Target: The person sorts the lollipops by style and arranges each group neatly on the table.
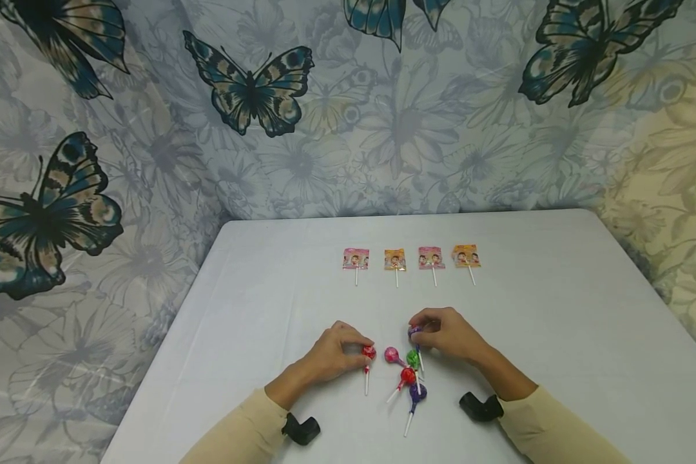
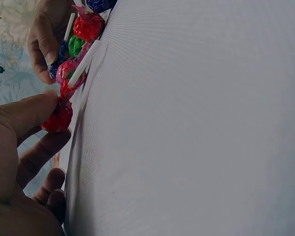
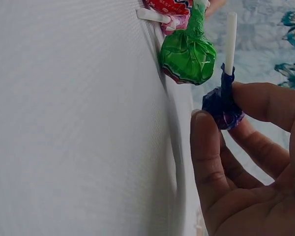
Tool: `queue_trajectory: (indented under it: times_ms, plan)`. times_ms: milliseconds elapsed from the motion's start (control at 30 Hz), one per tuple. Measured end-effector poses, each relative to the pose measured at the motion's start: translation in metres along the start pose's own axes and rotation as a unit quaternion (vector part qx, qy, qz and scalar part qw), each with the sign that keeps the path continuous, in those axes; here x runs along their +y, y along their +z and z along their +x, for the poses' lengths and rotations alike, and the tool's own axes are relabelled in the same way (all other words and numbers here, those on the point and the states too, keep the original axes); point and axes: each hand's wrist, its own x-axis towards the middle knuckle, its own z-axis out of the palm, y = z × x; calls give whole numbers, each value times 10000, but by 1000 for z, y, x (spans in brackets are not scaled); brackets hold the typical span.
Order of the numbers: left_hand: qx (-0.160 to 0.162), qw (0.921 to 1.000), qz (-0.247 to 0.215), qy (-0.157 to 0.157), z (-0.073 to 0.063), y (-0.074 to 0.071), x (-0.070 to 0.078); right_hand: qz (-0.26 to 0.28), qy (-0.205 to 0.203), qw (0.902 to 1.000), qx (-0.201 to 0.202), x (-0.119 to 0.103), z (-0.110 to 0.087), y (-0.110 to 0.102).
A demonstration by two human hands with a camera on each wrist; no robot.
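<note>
My left hand (image 1: 338,353) pinches a red-wrapped lollipop (image 1: 369,352) by its round head, its white stick pointing toward me. In my right hand (image 1: 449,332), thumb and fingers grip the head of a purple-wrapped lollipop (image 3: 223,109); its stick stands free in the right wrist view. Between the hands lies a loose cluster: a pink lollipop (image 1: 391,355), a green lollipop (image 1: 413,358), a second red lollipop (image 1: 408,376) and, nearest me, another purple lollipop (image 1: 418,392). The right hand is close beside the green one.
Farther back on the white table (image 1: 267,283), several flat-packed lollipops lie in a row, from a pink packet (image 1: 356,259) to an orange packet (image 1: 466,256). Butterfly-patterned cloth (image 1: 406,154) hangs behind the table. Black wrist mounts (image 1: 303,430) sit at both sleeves.
</note>
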Motion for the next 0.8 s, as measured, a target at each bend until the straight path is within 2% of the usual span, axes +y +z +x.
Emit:
queue_trajectory:
  times_ms: [200, 400, 600, 800]
  plan:
    - [213, 9995, 179, -157, 1, -5, -2, -35, -82, 9999, 67, 2, 0, 0]
    - [347, 9985, 61, -419, 3, -12, -6, 11, -119, 9999, 62, 2, 0, -1]
    - [472, 9975, -108, -518, 7, -20, -7, -16, -140, 9999, 58, 4, 0, -1]
    - [591, 9956, -56, -725, 12, -30, -9, 13, -179, 9998, 9, 5, 1, -2]
